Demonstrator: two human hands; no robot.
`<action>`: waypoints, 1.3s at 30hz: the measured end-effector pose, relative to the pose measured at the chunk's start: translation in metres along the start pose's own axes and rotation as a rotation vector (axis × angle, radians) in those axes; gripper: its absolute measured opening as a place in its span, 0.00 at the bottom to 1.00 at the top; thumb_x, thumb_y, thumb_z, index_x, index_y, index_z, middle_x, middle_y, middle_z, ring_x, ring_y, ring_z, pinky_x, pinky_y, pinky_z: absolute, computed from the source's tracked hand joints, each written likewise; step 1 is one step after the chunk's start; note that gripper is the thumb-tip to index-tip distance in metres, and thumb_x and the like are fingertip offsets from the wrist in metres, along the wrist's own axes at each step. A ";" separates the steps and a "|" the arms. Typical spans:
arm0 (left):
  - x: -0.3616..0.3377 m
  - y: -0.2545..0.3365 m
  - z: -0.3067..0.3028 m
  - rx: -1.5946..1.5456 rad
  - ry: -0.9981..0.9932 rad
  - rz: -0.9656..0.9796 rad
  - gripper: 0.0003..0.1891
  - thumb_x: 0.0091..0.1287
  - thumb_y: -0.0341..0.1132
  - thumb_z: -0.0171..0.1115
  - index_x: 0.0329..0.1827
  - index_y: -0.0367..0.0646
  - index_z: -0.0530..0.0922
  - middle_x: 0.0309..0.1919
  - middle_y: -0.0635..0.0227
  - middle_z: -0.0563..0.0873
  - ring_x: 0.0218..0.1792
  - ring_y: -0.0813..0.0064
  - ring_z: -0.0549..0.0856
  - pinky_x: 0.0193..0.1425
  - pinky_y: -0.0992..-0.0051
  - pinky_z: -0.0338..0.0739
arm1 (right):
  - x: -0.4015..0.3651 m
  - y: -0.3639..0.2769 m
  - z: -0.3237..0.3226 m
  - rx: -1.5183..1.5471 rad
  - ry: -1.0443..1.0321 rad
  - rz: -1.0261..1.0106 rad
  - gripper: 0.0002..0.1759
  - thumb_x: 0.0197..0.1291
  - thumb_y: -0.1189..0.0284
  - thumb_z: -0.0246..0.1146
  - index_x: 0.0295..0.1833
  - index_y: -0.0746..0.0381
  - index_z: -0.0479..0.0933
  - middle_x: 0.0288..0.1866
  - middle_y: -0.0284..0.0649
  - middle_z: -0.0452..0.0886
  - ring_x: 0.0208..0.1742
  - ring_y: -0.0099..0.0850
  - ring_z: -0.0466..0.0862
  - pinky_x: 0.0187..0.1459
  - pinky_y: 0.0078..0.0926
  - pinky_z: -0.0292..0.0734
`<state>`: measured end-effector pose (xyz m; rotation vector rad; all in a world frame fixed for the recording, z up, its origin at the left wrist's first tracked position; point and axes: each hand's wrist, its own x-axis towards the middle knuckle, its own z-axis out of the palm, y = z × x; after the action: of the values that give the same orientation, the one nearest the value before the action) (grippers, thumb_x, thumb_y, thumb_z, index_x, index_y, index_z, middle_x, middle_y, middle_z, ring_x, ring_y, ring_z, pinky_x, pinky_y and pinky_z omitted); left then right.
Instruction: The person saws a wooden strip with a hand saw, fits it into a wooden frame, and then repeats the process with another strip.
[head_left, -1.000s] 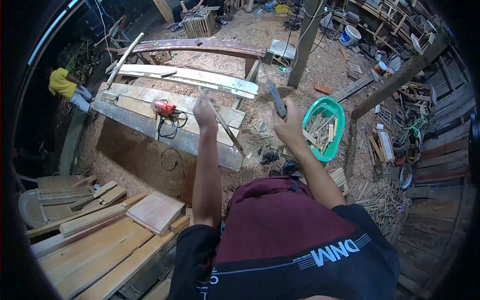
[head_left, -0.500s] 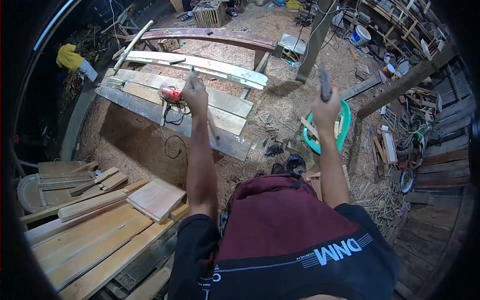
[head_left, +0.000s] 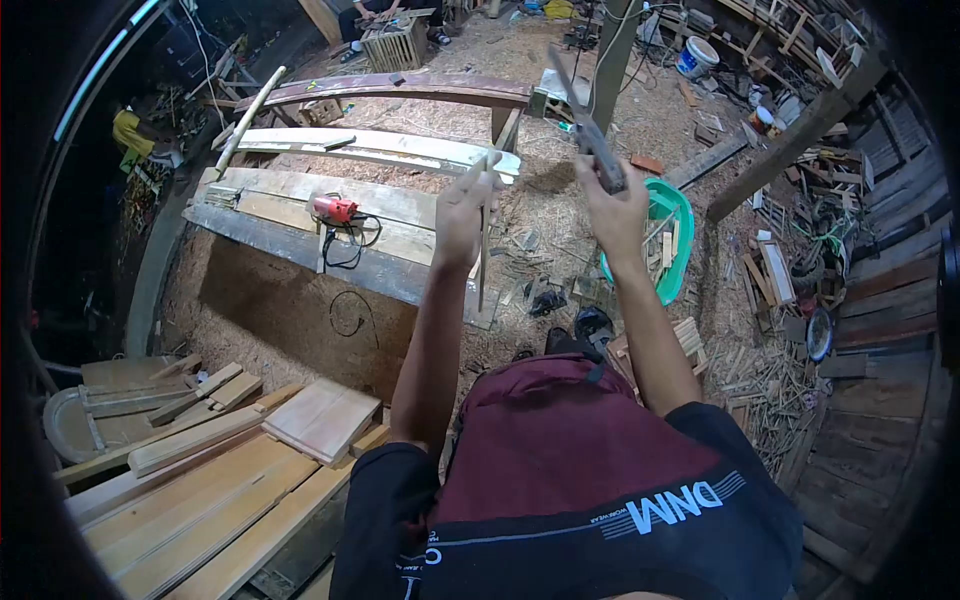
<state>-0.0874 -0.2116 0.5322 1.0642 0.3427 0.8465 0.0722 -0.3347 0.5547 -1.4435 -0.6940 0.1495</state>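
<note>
Littered floor (head_left: 552, 222); left hand (head_left: 460, 222), one stick (head_left: 484, 255); right hand (head_left: 618, 222), one tool (head_left: 602, 155).

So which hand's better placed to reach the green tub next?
Probably your right hand: it's nearer the green tub, though occupied by a grey tool. Your left hand holds a stick.

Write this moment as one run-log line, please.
left hand: holding thin wooden strip; right hand: holding long dark tool; red power tool: on planks; green tub: holding wood pieces

A woodworking workshop: stacked boards (head_left: 210, 500), a red corded power tool (head_left: 335, 208), scrap sticks (head_left: 775, 405), shavings-strewn floor (head_left: 490, 52).
</note>
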 end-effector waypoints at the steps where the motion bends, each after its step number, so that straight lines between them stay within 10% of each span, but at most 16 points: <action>1: -0.004 0.001 0.006 0.117 -0.010 0.034 0.21 0.77 0.34 0.54 0.69 0.31 0.73 0.37 0.72 0.82 0.30 0.87 0.74 0.31 0.84 0.68 | -0.002 -0.006 0.006 0.107 -0.041 0.008 0.12 0.63 0.70 0.73 0.45 0.67 0.84 0.33 0.29 0.84 0.32 0.16 0.78 0.35 0.19 0.74; 16: -0.021 0.038 -0.023 1.030 0.010 0.312 0.13 0.62 0.30 0.74 0.48 0.38 0.84 0.41 0.60 0.91 0.45 0.72 0.89 0.50 0.72 0.82 | -0.013 0.006 0.061 0.296 -0.345 0.153 0.11 0.61 0.75 0.72 0.43 0.69 0.79 0.34 0.37 0.85 0.33 0.21 0.83 0.36 0.20 0.79; 20: -0.005 0.027 -0.043 1.339 0.332 0.950 0.06 0.63 0.32 0.71 0.39 0.40 0.85 0.32 0.59 0.87 0.30 0.64 0.85 0.37 0.70 0.78 | 0.000 0.028 0.075 0.432 -0.320 0.256 0.09 0.61 0.80 0.70 0.39 0.65 0.74 0.33 0.38 0.83 0.31 0.24 0.83 0.35 0.21 0.79; 23: -0.017 0.006 -0.045 0.990 0.714 0.542 0.09 0.69 0.34 0.68 0.35 0.38 0.83 0.28 0.64 0.85 0.26 0.73 0.80 0.32 0.72 0.73 | 0.010 0.042 0.077 0.459 -0.264 0.325 0.10 0.61 0.81 0.70 0.38 0.63 0.73 0.32 0.38 0.83 0.30 0.25 0.83 0.33 0.21 0.79; 27: -0.021 -0.063 -0.045 0.175 0.650 -0.163 0.18 0.77 0.47 0.60 0.39 0.39 0.82 0.32 0.67 0.86 0.26 0.79 0.82 0.29 0.79 0.76 | 0.026 0.077 0.087 0.499 -0.178 0.358 0.10 0.61 0.78 0.70 0.34 0.62 0.74 0.30 0.36 0.83 0.28 0.23 0.84 0.30 0.21 0.79; 30: 0.012 -0.086 -0.019 -0.076 0.586 -0.055 0.17 0.80 0.44 0.54 0.56 0.38 0.79 0.48 0.61 0.88 0.46 0.73 0.88 0.44 0.75 0.85 | 0.038 0.094 0.086 0.497 -0.217 0.512 0.09 0.62 0.81 0.69 0.34 0.60 0.75 0.29 0.34 0.82 0.26 0.24 0.83 0.31 0.23 0.80; 39: 0.101 -0.088 0.011 -0.253 0.605 0.003 0.12 0.75 0.36 0.63 0.52 0.35 0.80 0.49 0.56 0.88 0.47 0.66 0.90 0.49 0.66 0.90 | 0.094 0.122 0.041 0.429 -0.349 0.539 0.10 0.63 0.72 0.73 0.35 0.59 0.77 0.25 0.30 0.80 0.22 0.18 0.78 0.25 0.18 0.69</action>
<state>0.0237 -0.1619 0.4751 0.5552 0.7187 1.1748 0.1638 -0.2335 0.4714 -1.1642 -0.4927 0.9313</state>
